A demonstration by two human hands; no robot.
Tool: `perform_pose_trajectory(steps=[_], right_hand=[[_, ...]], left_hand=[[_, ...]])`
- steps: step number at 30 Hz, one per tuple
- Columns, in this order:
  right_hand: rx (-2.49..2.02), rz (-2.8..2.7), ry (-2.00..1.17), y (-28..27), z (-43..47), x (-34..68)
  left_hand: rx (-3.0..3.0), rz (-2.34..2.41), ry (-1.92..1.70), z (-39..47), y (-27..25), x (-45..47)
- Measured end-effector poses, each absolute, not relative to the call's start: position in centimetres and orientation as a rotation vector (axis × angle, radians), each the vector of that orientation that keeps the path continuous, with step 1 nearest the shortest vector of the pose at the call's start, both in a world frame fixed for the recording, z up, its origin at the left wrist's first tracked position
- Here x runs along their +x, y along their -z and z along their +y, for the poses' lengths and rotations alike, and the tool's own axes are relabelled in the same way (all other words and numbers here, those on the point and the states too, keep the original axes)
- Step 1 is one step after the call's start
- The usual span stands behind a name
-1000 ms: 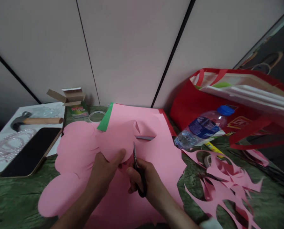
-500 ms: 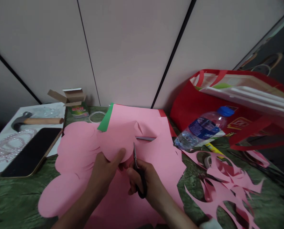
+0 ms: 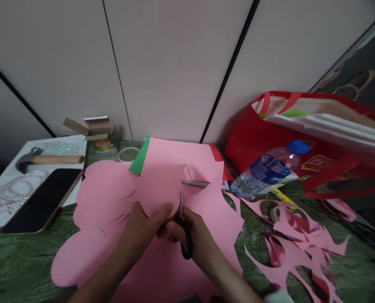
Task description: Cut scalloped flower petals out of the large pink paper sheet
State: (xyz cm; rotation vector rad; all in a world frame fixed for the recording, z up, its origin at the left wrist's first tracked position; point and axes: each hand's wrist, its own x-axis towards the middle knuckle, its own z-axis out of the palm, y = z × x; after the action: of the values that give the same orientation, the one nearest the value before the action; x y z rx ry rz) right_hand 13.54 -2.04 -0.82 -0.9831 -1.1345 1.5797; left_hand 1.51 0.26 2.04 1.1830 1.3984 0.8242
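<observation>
My left hand [image 3: 143, 225] pinches the lower edge of a pink paper [image 3: 160, 187] with a rounded outline, its thumb lying on top. My right hand [image 3: 190, 235] is wrapped round the handles of a pair of black-handled scissors [image 3: 186, 242]. The blades point away from me at the right edge of the rounded paper. A curl of paper stands up just beyond the blade tips. Underneath lie pink sheets [image 3: 212, 223], with green and red sheets showing at the far edges. To the left, several cut pink rounded pieces [image 3: 102, 193] overlap in a pile.
Pink paper offcuts [image 3: 304, 235] lie at the right, near a water bottle [image 3: 266, 170] leaning on a red bag [image 3: 247, 134]. At the left are a phone [image 3: 42, 202], a hammer [image 3: 58, 159], bead strings [image 3: 17, 191] and an opened small box [image 3: 102, 143]. A wall stands behind.
The rounded paper and both hands have shifted slightly to the right. The fingers of my right hand have drawn in on the scissor handles, and the blades look closer together.
</observation>
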Motion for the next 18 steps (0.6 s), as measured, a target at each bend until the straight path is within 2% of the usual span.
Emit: perform_pose_trajectory(steps=[18], right_hand=[[-1.049, -1.094, -1.587, 1.48, -2.13, 13.35]], left_hand=[[1.195, 1.46, -0.816, 0.31, -1.98, 1.41]])
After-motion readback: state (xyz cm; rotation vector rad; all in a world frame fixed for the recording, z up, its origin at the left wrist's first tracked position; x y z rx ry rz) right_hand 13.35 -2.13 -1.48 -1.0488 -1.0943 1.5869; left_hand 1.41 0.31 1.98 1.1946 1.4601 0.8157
